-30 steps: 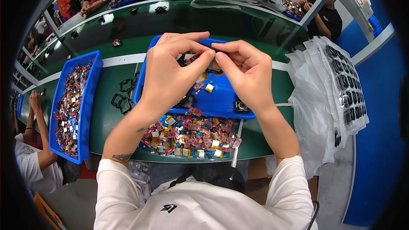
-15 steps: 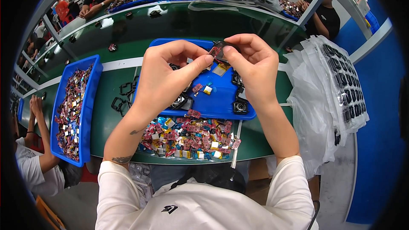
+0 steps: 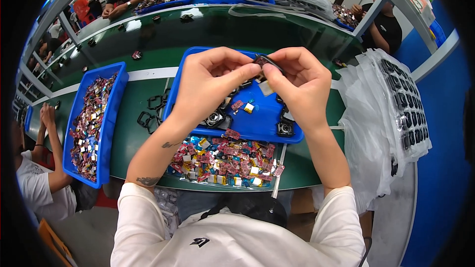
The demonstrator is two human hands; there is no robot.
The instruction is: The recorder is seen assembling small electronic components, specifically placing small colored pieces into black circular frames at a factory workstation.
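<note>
Both my hands are raised over a blue tray [image 3: 262, 121], fingertips meeting at a small black watch case [image 3: 271, 61]. My left hand [image 3: 210, 81] pinches its left side, where a reddish circuit board shows at the case; whether it sits inside, I cannot tell. My right hand [image 3: 302, 84] grips the right side, thumb in front. A flat silvery battery [image 3: 266, 88] shows just below the fingers. In the tray lie more black watch cases [image 3: 285, 127] and a loose red board [image 3: 237, 105] beside a small white-and-yellow battery [image 3: 249, 109]. My wrists partly hide the tray.
A heap of red boards and batteries [image 3: 225, 163] lies near the table edge. Left stand black frames [image 3: 146, 118] and a blue bin [image 3: 107, 128] of boards. Plastic-wrapped trays of black cases [image 3: 405, 104] are stacked right. Co-workers sit across the green conveyor [image 3: 208, 32] and at left.
The watch case has been turned between my fingers, and less of the red board shows now. The whole view has shifted slightly, moving the scene to the right.
</note>
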